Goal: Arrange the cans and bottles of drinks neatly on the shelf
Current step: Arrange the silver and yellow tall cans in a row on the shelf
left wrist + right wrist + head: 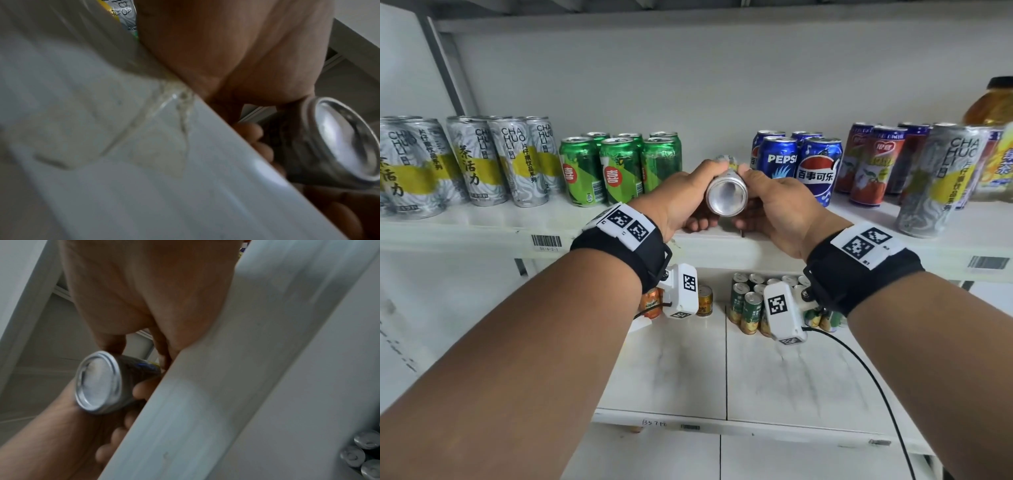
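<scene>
Holding one can [726,192] on its side, base toward the camera, above the shelf [465,229] front edge between green cans [619,168] and Pepsi cans [801,164]; left hand [681,198] and right hand [774,202] both curled round it. Left wrist: fingers [249,131] wrapped under can, shelf edge close. Right wrist: same grasp confirmed. Risk: tipping neighbouring cans while uprighting in the narrow gap, or clipping the shelf edge.
</scene>
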Tool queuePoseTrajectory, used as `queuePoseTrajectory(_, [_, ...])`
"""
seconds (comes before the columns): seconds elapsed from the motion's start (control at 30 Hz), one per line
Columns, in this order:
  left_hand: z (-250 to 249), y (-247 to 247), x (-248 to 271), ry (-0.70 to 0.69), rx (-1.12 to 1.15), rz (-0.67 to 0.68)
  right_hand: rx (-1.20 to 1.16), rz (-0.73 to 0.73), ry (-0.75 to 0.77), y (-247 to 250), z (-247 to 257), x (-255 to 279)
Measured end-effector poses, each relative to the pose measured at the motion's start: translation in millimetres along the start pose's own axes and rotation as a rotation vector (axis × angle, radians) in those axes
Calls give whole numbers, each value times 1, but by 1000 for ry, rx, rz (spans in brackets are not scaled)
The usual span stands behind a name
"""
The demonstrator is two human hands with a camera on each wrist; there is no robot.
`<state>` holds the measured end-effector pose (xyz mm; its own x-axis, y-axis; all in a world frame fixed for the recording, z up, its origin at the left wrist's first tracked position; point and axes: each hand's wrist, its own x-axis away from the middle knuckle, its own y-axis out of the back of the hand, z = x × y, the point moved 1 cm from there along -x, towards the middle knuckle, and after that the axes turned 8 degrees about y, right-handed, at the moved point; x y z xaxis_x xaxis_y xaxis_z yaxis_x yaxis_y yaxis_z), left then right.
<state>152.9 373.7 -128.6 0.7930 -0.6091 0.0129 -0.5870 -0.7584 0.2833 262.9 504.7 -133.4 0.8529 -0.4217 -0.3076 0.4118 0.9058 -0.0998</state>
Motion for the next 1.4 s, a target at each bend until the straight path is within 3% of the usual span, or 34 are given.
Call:
queuePoseTrajectory(0.27, [15, 12, 10, -215, 158, 94, 9, 151, 114, 2, -4, 6])
queuePoseTrajectory(0.4, [15, 13, 14, -287, 83, 78, 5, 108, 126, 4, -3, 5])
queuePoseTrajectory(0.6, [18, 15, 13, -362, -84, -24, 32, 168, 223, 8, -3, 9])
queuePoseTrajectory(0.77, [18, 12, 14, -491, -106, 53, 117, 219, 272, 10, -4, 10])
queuePoseTrajectory(1.1, [19, 7, 15, -524, -197, -7, 186, 235, 279, 7, -8, 11])
queuePoseTrajectory(1.23, [18, 6, 13, -499, -206, -16, 28, 144, 271, 6, -6, 14])
queuePoseTrajectory(1.4, [18, 4, 13, -478, -207, -34, -7, 98, 305, 5, -4, 20])
